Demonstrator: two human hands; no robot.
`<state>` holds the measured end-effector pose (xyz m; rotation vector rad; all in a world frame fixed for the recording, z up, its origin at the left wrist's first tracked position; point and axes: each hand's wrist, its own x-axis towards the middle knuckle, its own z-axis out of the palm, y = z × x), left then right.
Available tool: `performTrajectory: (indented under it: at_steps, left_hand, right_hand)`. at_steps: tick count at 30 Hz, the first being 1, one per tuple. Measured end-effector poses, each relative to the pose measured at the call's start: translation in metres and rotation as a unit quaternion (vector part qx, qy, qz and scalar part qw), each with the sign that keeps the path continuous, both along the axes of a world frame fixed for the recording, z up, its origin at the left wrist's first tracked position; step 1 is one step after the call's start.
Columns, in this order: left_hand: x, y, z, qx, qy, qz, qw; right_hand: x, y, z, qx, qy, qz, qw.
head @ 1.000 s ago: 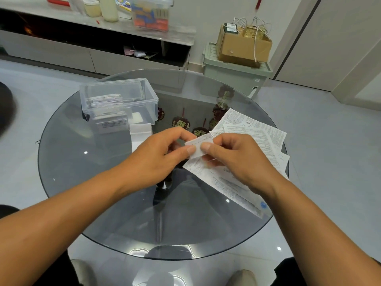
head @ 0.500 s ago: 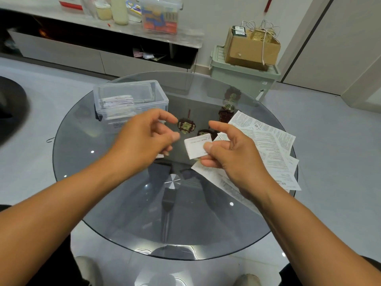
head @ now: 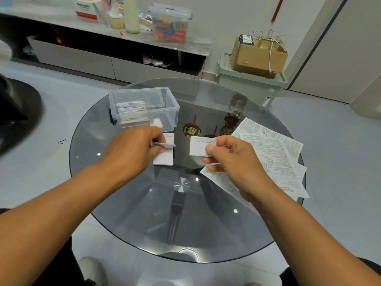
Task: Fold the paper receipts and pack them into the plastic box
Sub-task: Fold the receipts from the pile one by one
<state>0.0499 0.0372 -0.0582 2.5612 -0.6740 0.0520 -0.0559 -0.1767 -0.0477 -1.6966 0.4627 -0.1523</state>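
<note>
While the right hand (head: 231, 159) pinches a folded receipt (head: 199, 146) between thumb and fingers above the glass table (head: 127, 203), the left hand (head: 134, 149) is closed on another folded slip (head: 165, 155) near the clear plastic box (head: 165, 112). Folded receipts stand inside the box; unfolded ones (head: 272, 153) lie spread at the table's right.

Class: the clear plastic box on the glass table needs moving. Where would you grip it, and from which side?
Grip the plastic box by its two short end walls under the rim, coming from above with both hands. It stands upright and open-topped, with folded receipts stacked inside at its left, so a level lift probably keeps them in place.
</note>
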Motion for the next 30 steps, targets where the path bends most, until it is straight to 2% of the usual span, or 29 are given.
performTrajectory:
  at_steps: [2, 4, 6, 8, 11, 13, 16, 20, 24, 30]
  left_hand:
    - [-0.001, -0.002, -0.002, -0.042, 0.001, 0.000, 0.999]
    - [0.000, -0.005, 0.001, -0.140, 0.058, 0.015, 0.988]
    - [0.003, -0.006, 0.007, -0.246, 0.159, 0.042, 0.955]
    - [0.005, -0.006, 0.010, -0.325, 0.257, 0.060, 0.908]
    - [0.003, -0.007, 0.013, -0.381, 0.355, 0.056, 0.852]
    - [-0.001, -0.009, 0.014, -0.381, 0.387, 0.044, 0.838]
    - [-0.006, -0.012, 0.015, -0.345, 0.359, 0.030, 0.867]
    - [-0.017, -0.014, 0.019, -0.285, 0.325, -0.050, 0.900]
    - [-0.024, -0.016, 0.018, -0.242, 0.302, -0.121, 0.914]
    - [-0.030, -0.022, 0.015, -0.223, 0.298, -0.143, 0.917]
  right_hand:
    - [0.000, 0.000, -0.001, -0.006, 0.010, 0.034, 0.999]
    - [-0.001, -0.002, 0.002, -0.017, 0.026, 0.088, 0.996]
    - [-0.003, -0.006, 0.006, -0.036, 0.036, 0.155, 0.987]
    - [-0.005, -0.009, 0.005, -0.076, 0.032, 0.211, 0.974]
    - [-0.008, -0.006, 0.002, -0.132, 0.013, 0.230, 0.964]
    - [-0.007, -0.002, 0.001, -0.124, -0.016, 0.222, 0.967]
    - [-0.005, 0.001, 0.002, -0.094, -0.060, 0.186, 0.976]
    - [-0.005, 0.003, -0.001, -0.123, -0.072, 0.127, 0.982]
    - [-0.004, 0.007, -0.007, -0.119, -0.073, 0.101, 0.985]
    - [-0.004, 0.015, -0.013, -0.108, -0.076, 0.098, 0.986]
